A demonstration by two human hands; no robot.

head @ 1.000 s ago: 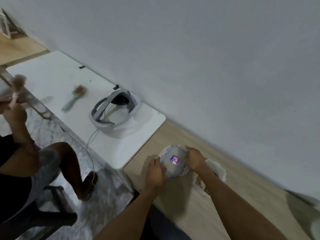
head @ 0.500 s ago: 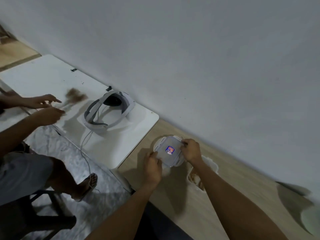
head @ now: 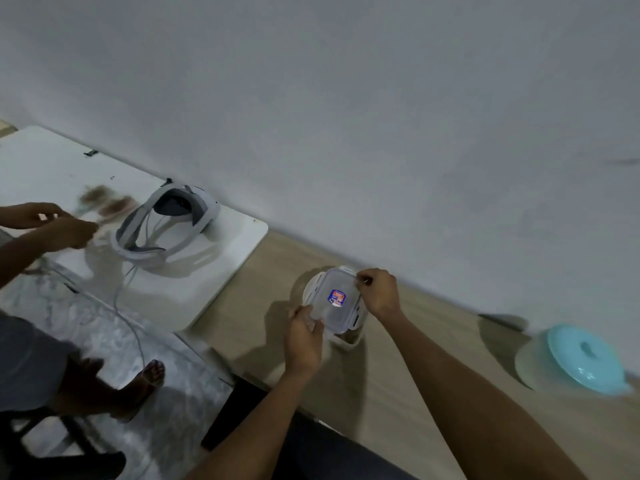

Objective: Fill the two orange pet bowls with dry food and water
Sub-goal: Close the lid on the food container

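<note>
Early stage: left hand (head: 304, 337) and right hand (head: 379, 294) each pinch the clear snap-lock lid (head: 337, 299) above the white container (head: 353, 342); no orange bowls in view.

1. My left hand (head: 304, 337) and my right hand (head: 380, 293) were bare, and so were the fingers (head: 300, 312).
2. My left forearm (head: 249, 420) and right forearm (head: 467, 386) were uncovered right down to the bottom edge of the view.
3. Dark, near-black cloth covered my lap (head: 332, 455) between the two arms. I could not tell what garment it was.
4. Dim light and blur hid finer detail on the fingers.
</note>
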